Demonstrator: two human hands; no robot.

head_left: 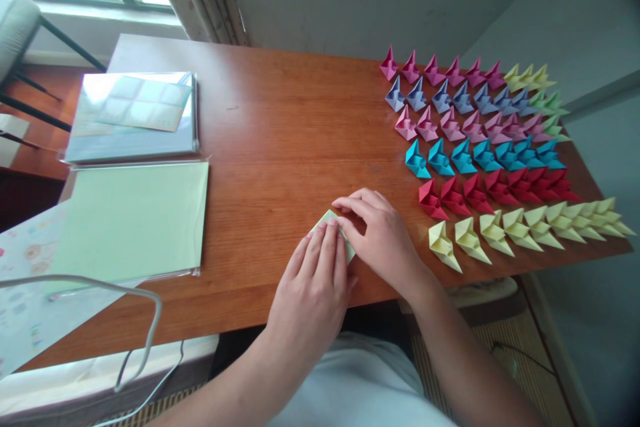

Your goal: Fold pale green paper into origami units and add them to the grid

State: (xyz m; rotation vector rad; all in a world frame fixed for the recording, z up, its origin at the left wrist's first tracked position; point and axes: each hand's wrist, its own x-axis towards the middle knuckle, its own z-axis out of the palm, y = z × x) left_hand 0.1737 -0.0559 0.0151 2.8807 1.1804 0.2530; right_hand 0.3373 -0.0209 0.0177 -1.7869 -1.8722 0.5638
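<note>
Left hand (313, 287) partly covers pale-green paper (328, 215), right hand (384, 240) at its edge.

From the wearer's head, the sole view faces forward and steeply down over the bench (280, 127), near enough to include both forearms, the window upper left

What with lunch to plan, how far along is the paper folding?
Six rows of folded pieces look finished. In hand is a small green paper, pressed by the left hand, with the right hand beside it. It looks flat, so shaping it seems left. The green pack may be more paper; the final count can't be told.
</note>
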